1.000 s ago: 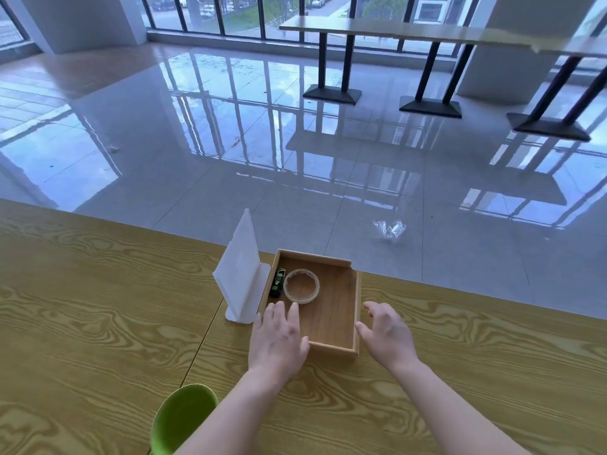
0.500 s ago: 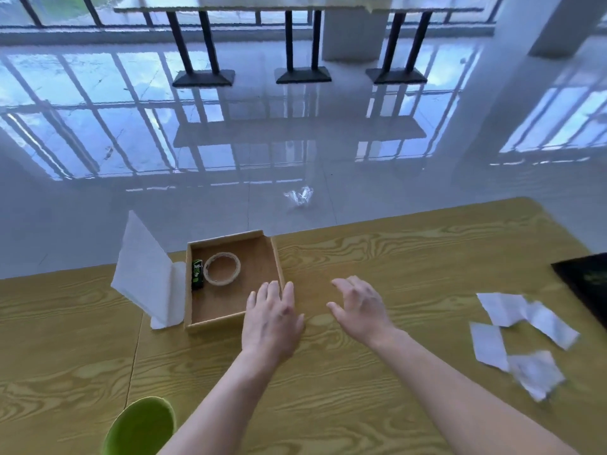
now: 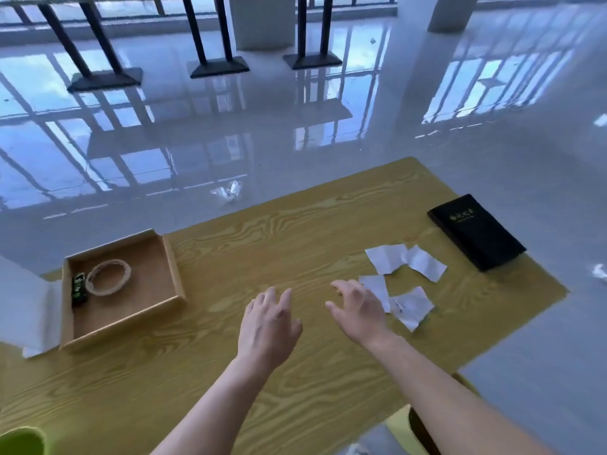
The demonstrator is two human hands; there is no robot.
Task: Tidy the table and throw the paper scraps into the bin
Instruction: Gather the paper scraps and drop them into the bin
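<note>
Four white paper scraps [image 3: 409, 305] lie loose on the wooden table [image 3: 295, 244], just to the right of the right hand's fingers [image 3: 341, 287]. The nearest scrap sits partly under that hand's outer edge as seen from above; whether skin touches paper cannot be told. The right hand [image 3: 358, 310] is palm down with its fingers spread and gently curved, thumb out to the side, grasping nothing. Its forearm runs back toward the lower right corner.

The left hand [image 3: 267, 326] hovers close beside it, palm down, fingers nearly straight and loosely together, also holding nothing. Its forearm slants down to the lower middle.

Beyond the scraps, farther right of the right fingertips, a black booklet [image 3: 476, 231] lies flat near the table's far corner. Well to the left of the left fingers stands a shallow wooden tray [image 3: 170, 257] that holds a tape ring [image 3: 128, 273] and a small black-and-green item [image 3: 78, 289] at the ring's left side. A white napkin stand [image 3: 26, 307] touches the tray's left wall. A green container [image 3: 19, 441] shows at the bottom left corner. On the shiny floor past the table lies a clear wrapper [image 3: 228, 192].
</note>
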